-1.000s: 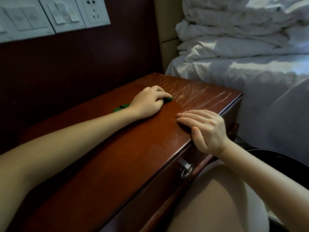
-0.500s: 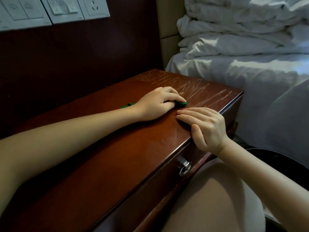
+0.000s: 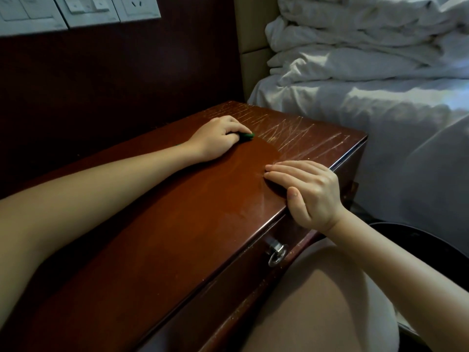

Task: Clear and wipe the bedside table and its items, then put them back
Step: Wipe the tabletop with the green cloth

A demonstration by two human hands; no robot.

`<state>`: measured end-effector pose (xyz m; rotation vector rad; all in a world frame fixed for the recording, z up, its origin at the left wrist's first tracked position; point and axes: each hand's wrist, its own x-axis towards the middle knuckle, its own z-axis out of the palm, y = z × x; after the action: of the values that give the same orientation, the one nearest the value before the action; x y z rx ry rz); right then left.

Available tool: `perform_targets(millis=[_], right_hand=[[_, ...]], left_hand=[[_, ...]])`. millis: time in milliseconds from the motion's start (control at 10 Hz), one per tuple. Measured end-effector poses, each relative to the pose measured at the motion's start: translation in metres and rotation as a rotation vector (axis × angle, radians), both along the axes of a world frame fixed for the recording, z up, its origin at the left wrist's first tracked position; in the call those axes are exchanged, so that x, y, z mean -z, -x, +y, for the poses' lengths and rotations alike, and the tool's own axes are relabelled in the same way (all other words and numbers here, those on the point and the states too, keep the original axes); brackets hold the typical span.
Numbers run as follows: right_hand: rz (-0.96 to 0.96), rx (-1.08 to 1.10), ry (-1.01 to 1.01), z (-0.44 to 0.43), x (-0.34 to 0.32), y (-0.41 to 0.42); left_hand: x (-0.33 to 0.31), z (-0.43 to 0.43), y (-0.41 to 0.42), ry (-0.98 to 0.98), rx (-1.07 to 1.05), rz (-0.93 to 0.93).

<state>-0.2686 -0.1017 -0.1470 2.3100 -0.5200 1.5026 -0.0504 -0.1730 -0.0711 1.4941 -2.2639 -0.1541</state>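
Note:
The dark red wooden bedside table (image 3: 193, 240) fills the middle of the view, its far right corner covered in pale scratches. My left hand (image 3: 215, 138) presses a small green cloth (image 3: 246, 135) flat on the tabletop near the scratched area; only a green edge shows past the fingers. My right hand (image 3: 308, 193) rests on the table's front right edge, fingers flat on top and thumb over the rim, holding nothing. No other items stand on the table.
A metal ring pull (image 3: 276, 252) hangs on the drawer front below my right hand. A bed with white sheets and bunched duvet (image 3: 368, 59) lies to the right. White wall switches and a socket (image 3: 76, 11) sit above the dark panel. A black rounded object (image 3: 416, 240) is at lower right.
My left hand has slid the green cloth back toward the wall, away from my right hand. My right hand has stayed on the table edge.

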Motion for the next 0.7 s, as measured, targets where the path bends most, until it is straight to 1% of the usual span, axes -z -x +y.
perform_targets(millis=[400,700], right_hand=[[-0.001,0.008,0.009,0.0,0.001,0.001],[0.0,0.007,0.005,-0.001,0.002,0.0]], left_hand=[[-0.003,-0.04,-0.05,-0.01,-0.31,-0.007],[-0.006,-0.055,-0.063,-0.032,-0.535,0.006]])
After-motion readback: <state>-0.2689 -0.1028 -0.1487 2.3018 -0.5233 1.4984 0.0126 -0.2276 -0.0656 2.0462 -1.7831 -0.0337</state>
